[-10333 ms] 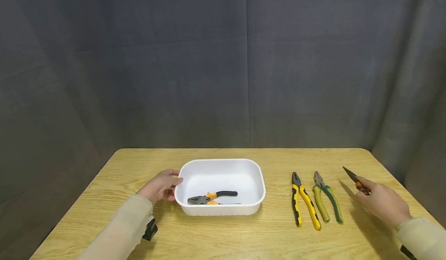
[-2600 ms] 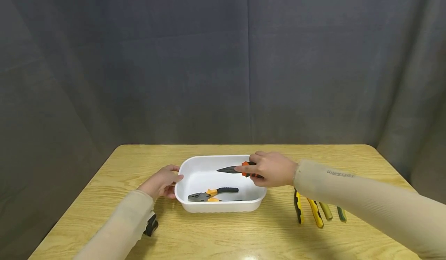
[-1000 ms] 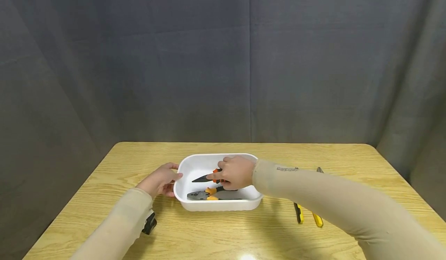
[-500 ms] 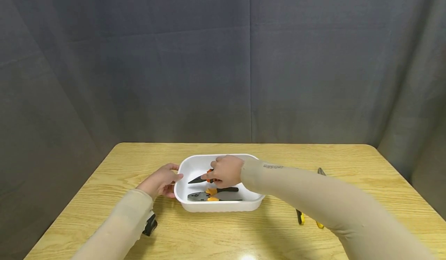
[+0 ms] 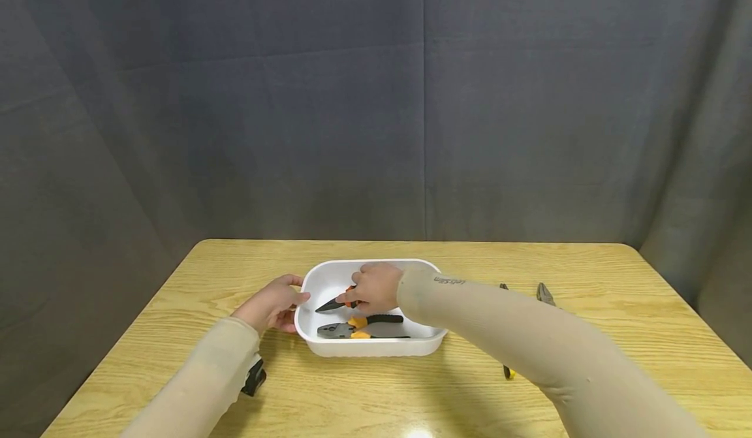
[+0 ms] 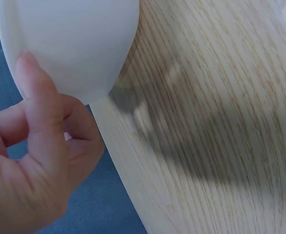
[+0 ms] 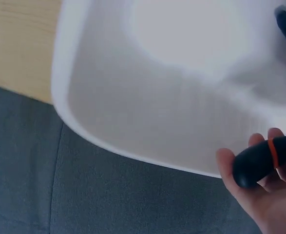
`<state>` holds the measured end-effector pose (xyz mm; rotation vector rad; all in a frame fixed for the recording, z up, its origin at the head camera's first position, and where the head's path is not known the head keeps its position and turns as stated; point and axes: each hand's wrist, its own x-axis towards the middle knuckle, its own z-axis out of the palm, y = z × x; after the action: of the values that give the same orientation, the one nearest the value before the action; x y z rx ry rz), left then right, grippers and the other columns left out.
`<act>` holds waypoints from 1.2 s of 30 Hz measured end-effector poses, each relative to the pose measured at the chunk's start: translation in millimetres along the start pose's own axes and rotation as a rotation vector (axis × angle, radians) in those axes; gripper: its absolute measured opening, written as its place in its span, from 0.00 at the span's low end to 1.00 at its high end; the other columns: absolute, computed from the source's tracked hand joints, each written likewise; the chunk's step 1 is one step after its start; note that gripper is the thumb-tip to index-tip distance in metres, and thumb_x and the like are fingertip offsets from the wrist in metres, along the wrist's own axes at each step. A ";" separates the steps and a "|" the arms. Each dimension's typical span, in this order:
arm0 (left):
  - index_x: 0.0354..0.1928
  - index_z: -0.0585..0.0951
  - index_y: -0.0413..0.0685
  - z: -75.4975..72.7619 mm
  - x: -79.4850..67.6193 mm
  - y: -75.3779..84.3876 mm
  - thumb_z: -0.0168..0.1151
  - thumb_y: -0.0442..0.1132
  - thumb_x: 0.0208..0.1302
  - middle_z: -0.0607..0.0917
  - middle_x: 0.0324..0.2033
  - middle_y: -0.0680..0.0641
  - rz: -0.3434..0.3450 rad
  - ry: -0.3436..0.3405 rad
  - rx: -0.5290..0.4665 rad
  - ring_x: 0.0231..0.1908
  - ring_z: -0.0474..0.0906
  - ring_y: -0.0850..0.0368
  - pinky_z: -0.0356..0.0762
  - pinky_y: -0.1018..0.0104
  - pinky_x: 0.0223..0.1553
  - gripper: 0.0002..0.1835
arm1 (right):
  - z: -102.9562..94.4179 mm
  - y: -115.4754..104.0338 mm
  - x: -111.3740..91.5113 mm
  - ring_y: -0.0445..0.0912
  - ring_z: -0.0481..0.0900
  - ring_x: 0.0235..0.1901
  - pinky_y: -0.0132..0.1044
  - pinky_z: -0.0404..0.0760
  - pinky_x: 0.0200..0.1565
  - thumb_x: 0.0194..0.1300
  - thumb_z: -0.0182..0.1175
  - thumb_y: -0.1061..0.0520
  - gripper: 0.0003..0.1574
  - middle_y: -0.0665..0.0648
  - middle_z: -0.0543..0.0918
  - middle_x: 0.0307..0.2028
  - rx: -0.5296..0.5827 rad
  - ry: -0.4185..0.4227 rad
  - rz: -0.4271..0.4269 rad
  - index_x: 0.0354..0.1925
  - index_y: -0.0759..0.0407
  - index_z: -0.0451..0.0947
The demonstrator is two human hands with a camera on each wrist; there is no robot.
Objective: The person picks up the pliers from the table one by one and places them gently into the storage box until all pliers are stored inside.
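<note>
- Grey curtain (image 5: 305, 111) hangs behind a wood-grain table (image 5: 147, 353), with a white tray (image 5: 376, 348) near its middle.
- Within the tray's walls, towards the far left, are slim long-nose pliers (image 5: 331, 305), tip pointing left and slightly near. Whether they touch the tray floor, I cannot tell.
- Right hand (image 5: 378, 288) grips these pliers by the handles, fingers curled round them; the index finger reaches forward towards the head.
- Left hand (image 5: 273, 304) pinches the tray's left rim, thumb over the inner side and fingers outside.
- These pliers look like dark metal with coated handles, so they should be stiff, hardly fragile, and probably heavy for their size, with weight towards the head. The handle covering should resist slipping; the handles are the best hold, keeping skin off the pointed nose.
- For its part, the tray appears to be thin, light plastic that could slide if bumped, so a hold on the rim makes sense.
- Orange-and-black pliers (image 5: 335, 331) lie in the near half of the tray, head to the left, handles to the right. They narrow the room just near of the held pair.
- On the table to the right, grey-headed pliers (image 5: 545, 293) and a yellow-and-black tool (image 5: 508, 371) are largely covered by the right sleeve (image 5: 517, 340), which crosses above them.
</note>
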<state>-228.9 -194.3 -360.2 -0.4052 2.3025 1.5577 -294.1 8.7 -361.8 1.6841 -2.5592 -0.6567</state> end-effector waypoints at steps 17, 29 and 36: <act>0.63 0.62 0.38 -3.3 -2.5 -0.7 0.50 0.32 0.73 0.76 0.30 0.41 -0.019 0.014 0.014 0.21 0.73 0.56 0.76 0.73 0.17 0.20 | 18.4 -11.9 10.1 0.43 0.71 0.37 0.32 0.73 0.42 0.74 0.49 0.39 0.33 0.49 0.77 0.45 -0.011 -0.222 0.106 0.73 0.26 0.54; 0.64 0.62 0.38 -3.5 1.6 -2.8 0.50 0.32 0.73 0.74 0.29 0.42 -0.024 0.019 0.005 0.21 0.73 0.56 0.76 0.74 0.17 0.20 | 12.7 -2.7 -12.4 0.44 0.73 0.39 0.35 0.78 0.45 0.72 0.53 0.42 0.33 0.50 0.77 0.46 0.042 -0.128 0.147 0.72 0.33 0.60; 0.63 0.62 0.38 -5.3 5.6 -1.6 0.50 0.32 0.73 0.73 0.28 0.42 -0.029 0.021 0.013 0.22 0.72 0.56 0.77 0.73 0.18 0.20 | -0.3 9.2 -42.2 0.48 0.75 0.48 0.42 0.78 0.51 0.72 0.55 0.47 0.31 0.53 0.77 0.50 0.195 -0.019 0.168 0.70 0.45 0.65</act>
<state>-233.9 -200.1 -362.1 -0.4511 2.3105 1.5312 -284.3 48.8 -349.0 1.4912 -2.8195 -0.4285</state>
